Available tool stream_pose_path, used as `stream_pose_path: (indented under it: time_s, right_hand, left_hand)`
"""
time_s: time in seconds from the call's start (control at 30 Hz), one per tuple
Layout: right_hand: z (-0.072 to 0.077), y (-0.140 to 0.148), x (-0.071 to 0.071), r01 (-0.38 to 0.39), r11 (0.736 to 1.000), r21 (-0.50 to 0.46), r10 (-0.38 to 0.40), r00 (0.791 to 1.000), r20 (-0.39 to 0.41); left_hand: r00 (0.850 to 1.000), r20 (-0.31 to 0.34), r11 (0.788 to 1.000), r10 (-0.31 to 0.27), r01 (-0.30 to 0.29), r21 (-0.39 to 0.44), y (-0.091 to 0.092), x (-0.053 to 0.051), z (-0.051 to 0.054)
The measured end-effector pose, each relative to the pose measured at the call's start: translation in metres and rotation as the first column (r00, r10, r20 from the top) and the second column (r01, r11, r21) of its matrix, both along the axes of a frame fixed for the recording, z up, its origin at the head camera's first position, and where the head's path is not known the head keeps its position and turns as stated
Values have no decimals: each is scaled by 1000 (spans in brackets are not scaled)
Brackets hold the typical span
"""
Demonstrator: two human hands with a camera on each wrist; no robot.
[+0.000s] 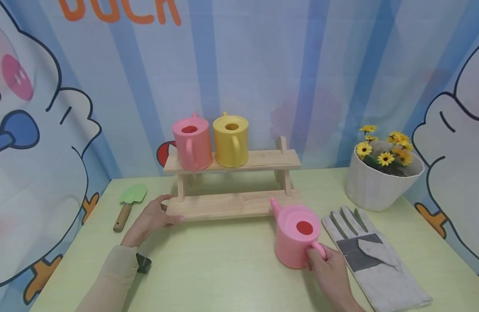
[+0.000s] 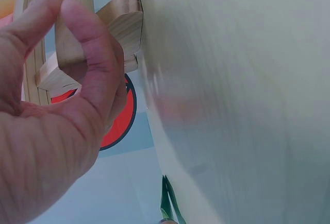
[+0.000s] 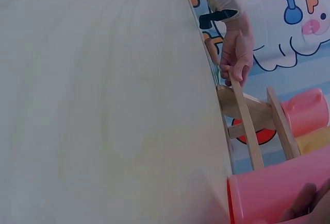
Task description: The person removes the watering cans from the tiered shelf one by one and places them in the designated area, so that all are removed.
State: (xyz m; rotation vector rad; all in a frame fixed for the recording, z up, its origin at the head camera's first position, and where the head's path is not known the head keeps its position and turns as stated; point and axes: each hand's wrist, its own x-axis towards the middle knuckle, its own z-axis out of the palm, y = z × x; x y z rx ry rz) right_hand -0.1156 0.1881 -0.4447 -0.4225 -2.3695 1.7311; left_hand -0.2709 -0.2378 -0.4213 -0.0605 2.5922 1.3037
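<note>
The left hand grips the left end of the lower shelf of a two-tier wooden stand; in the left wrist view its thumb and fingers are round the board's end. By its handle, the right hand holds a pink watering can, whose spout points toward the lower shelf's right end. On the upper shelf a second pink watering can stands at the left, beside a yellow watering can. The right wrist view shows the held can at the lower right.
A green trowel with a wooden handle lies left of the stand. Right of the held can lie grey-and-white gloves. Behind them stands a white pot with yellow flowers. A patterned blue curtain hangs behind the table.
</note>
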Motion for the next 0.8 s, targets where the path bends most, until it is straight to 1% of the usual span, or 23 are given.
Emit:
stream_pose_path:
  time_s: [0.2,0.53,0.7,0.8]
  right_hand:
    - [0,0,1,9,1000,6,-9,1000,17]
    - [3,0,3,-12,1000,27,11,1000,29]
    - [3,0,3,-5,998,61,2,998,55]
    - [3,0,4,-6,995,98,-1,998,69]
  left_hand:
    - [1000,1,1000,0,0,-3,0,0,-1]
    - [1000,-6,1000,2,-2,5,1,-1,0]
    - [1000,1,1000,5,-5,4,0,0,0]
    - [1000,1,1000,-2,2,4,-1,0,0]
